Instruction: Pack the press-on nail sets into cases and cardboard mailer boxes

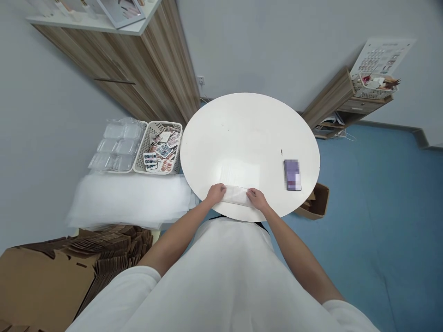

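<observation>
At the near edge of the round white table, my left hand pinches the left end of a thin, whitish translucent sheet. My right hand grips its right end, fingers closed. The part between my hands looks folded or rolled into a narrow band. Beyond it, a flat translucent stretch lies on the tabletop, hard to tell from the white surface. Whether anything is wrapped inside the band, I cannot tell. A purple object, blurred by pixels, lies on the table to the right of my right hand.
Left of the table are a stack of translucent sheets, a white basket of printed cards, and clear plastic boxes. Flattened cardboard stands below. An open carton sits at the right, near a wooden shelf.
</observation>
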{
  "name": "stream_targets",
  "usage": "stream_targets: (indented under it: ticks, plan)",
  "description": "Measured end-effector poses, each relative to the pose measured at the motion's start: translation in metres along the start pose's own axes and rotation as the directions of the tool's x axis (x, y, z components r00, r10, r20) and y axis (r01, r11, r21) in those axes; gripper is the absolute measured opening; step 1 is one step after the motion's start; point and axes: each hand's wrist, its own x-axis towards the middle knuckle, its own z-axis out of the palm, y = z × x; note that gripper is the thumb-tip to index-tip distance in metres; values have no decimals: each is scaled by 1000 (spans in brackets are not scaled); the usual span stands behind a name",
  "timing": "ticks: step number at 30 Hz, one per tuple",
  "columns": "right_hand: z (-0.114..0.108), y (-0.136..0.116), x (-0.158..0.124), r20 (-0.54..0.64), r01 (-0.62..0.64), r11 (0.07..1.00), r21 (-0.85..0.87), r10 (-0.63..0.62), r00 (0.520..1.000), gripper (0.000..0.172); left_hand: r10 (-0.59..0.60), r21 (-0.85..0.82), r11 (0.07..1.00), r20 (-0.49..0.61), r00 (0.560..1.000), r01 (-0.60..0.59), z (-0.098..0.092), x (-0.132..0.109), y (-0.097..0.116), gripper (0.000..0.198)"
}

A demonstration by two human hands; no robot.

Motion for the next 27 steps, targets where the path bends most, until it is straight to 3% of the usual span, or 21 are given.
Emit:
stream_targets:
  ticks: [5, 10, 14, 18, 22, 27]
  plan:
    - [1, -5, 6, -44, -43, 998, -44, 41, 998, 25, -49, 47, 998, -40, 998, 51, 2, -3, 1, 15]
    - [2, -5, 7, -117, -83, 974, -209, 59, 991, 17, -6, 235, 972, -73, 997, 23, 4, -5, 5, 18]
    - [7, -1, 7, -140, 14, 921, -389, -74, 987, 17, 135, 386, 919, -118, 984, -80, 6, -6, 8, 20]
    - [13, 3, 7, -159, 145, 808, -572, -282, 946, 22, 352, 471, 844, -123, 928, -257, 6, -7, 10, 38]
    - [12, 5, 2, -13, 359, 652, -668, -492, 871, 31, 496, 489, 752, 21, 868, -441, 5, -7, 12, 39]
    - [8, 1, -12, 122, 474, 567, -674, -548, 828, 25, 528, 527, 696, 85, 845, -488, 0, -11, 17, 38]
